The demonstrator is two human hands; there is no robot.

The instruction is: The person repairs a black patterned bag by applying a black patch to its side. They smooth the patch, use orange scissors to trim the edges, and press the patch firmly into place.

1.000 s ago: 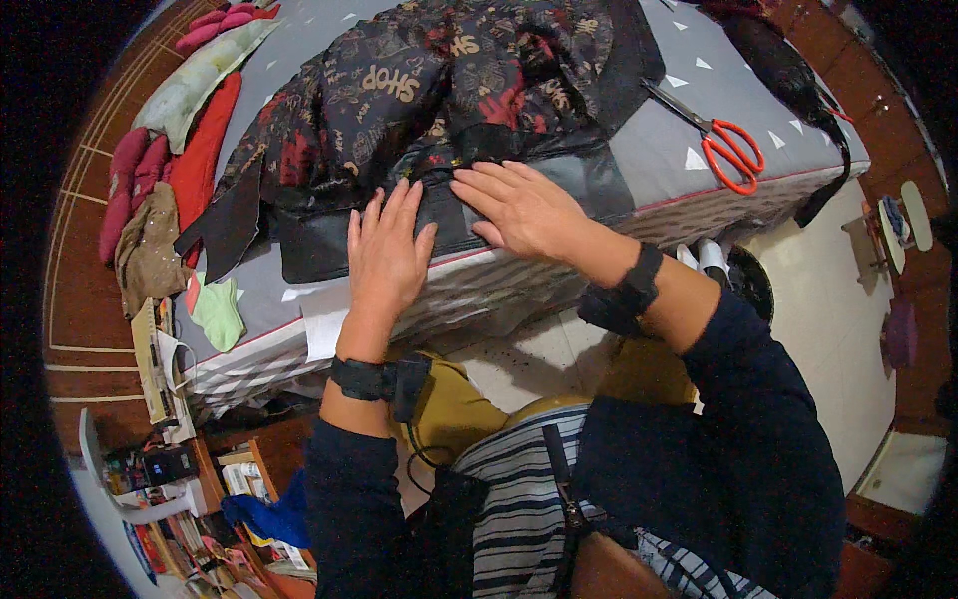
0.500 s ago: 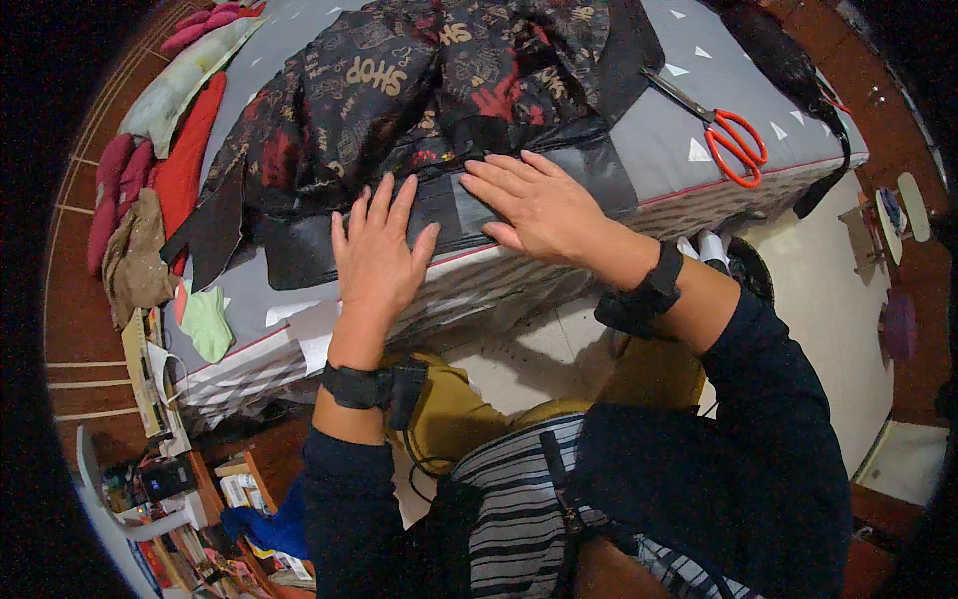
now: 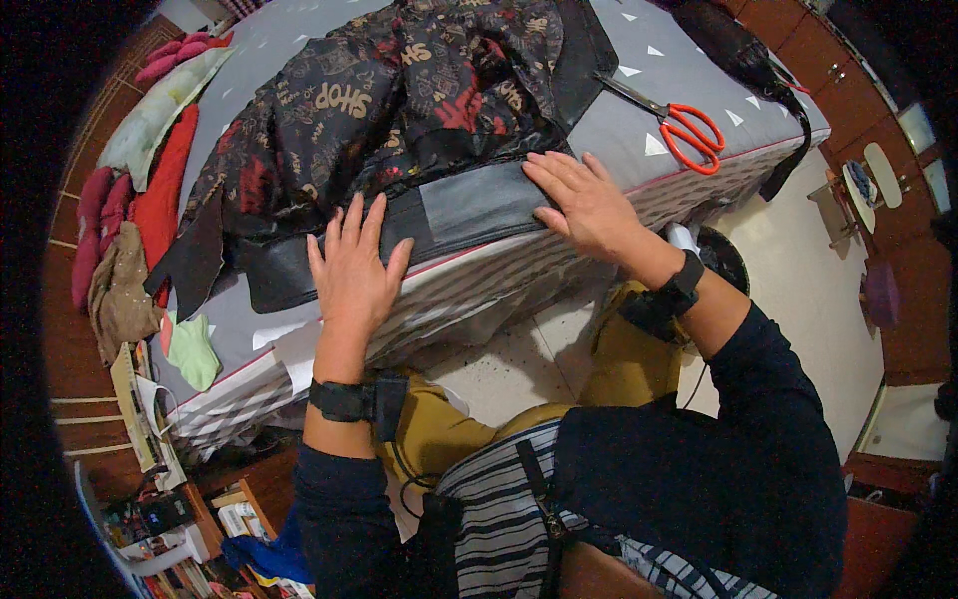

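Observation:
A black leather-look jacket (image 3: 299, 150) lies on the bed, its shiny lining covered in tan and red print. Along the bed's near edge runs its smooth black hem band (image 3: 479, 205), stretched out flat. My left hand (image 3: 351, 270) rests palm down on the left part of this band, fingers straight and slightly apart. On the band's right end lies my right hand (image 3: 591, 208), also palm down with fingers extended. Neither hand grips anything. Scissors with orange-red handles (image 3: 689, 138) lie on the sheet beyond my right hand, blades pointing toward the jacket.
The grey bed (image 3: 654, 60) has a white triangle pattern. At its left are a red cloth (image 3: 170, 180), a brown cloth (image 3: 122, 290) and a pale green sock (image 3: 195, 351). A black bag-like item (image 3: 733, 50) with a strap lies at the far right. Shelves with clutter stand lower left.
My right hand has slid to the right along the hem band, away from my left hand, baring more of the band between them. The whole view has shifted slightly.

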